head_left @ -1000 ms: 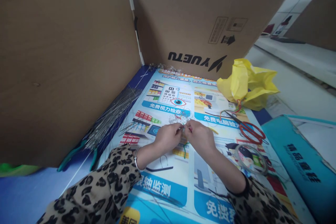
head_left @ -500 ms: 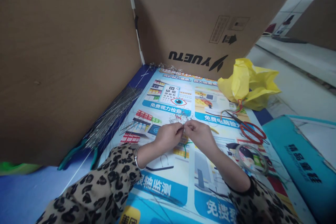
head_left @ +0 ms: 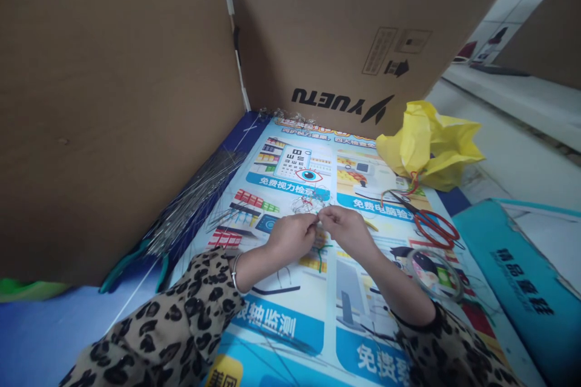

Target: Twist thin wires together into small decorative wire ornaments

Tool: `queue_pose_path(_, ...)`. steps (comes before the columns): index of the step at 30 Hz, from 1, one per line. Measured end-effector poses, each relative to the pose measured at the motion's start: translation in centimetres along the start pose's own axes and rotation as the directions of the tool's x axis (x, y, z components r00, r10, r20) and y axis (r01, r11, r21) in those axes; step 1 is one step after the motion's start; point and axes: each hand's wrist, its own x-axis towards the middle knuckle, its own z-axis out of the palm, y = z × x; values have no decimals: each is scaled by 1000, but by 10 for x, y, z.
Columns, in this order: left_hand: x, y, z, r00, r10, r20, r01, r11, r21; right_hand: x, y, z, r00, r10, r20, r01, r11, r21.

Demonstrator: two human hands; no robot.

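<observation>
My left hand [head_left: 293, 237] and my right hand [head_left: 347, 230] meet over the printed sheet, fingertips pinched together and almost touching. Between them they grip a thin wire piece [head_left: 309, 202], whose fine silvery loops with a touch of red stick out beyond the fingers. The exact spot where the fingers hold the wire is hidden. A green strand [head_left: 320, 259] lies on the sheet just below the hands. To the right of my right hand, a small yellow curved thing [head_left: 371, 225] shows partly.
Red-handled scissors [head_left: 429, 221], a tape roll [head_left: 434, 274] and a crumpled yellow bag [head_left: 429, 148] lie to the right. A teal box [head_left: 517, 290] borders that side. Loose wires [head_left: 190, 205] and green-handled pliers [head_left: 124, 266] are at left. Cardboard panels [head_left: 318, 30] stand behind and left.
Both hands stay pinched at nearly the same place. My right hand has shifted slightly, and the wire loops beyond the fingers have turned a little.
</observation>
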Motion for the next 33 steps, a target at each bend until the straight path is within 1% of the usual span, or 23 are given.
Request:
queue_pose_path(3, -1, 2, 0, 999, 7, 32, -9, 999, 46, 1, 1, -2, 1000, -3, 29, 3, 1000, -4)
queue_pose_path(8, -3, 3, -2, 997, 32, 68, -37, 997, 64, 3, 2, -1, 999, 32, -23, -33, 997, -72)
queue_pose_path(10, -4, 4, -3, 999, 26, 46, -29, 998, 52, 4, 2, 0, 998, 42, -47, -45, 997, -67)
queue_pose_path(12, -4, 4, -4, 1000, -1, -10, 1, 1000, 26, 4, 3, 0, 997, 53, -58, -55, 998, -19)
queue_pose_path(14, -3, 4, -4, 998, -27, -54, 26, 1000, -8, 5, 4, -1, 996, 78, -43, -76, 996, 51)
queue_pose_path(18, -2, 3, -1, 994, -57, -89, 53, 997, -47, 5, 3, -3, 993, 117, -6, -115, 983, 145)
queue_pose_path(22, -1, 4, 2, 990, -79, -116, 73, 996, -56, 5, 2, -3, 994, 109, 0, -108, 982, 155)
queue_pose_path(29, 3, 2, 2, 994, -51, -98, 51, 999, 0, 3, 2, -1, 997, 67, 22, -69, 989, 134)
queue_pose_path(33, 4, -1, 0, 990, -51, -134, 54, 998, 15, 4, 2, -7, 998, 16, 55, -23, 990, 140)
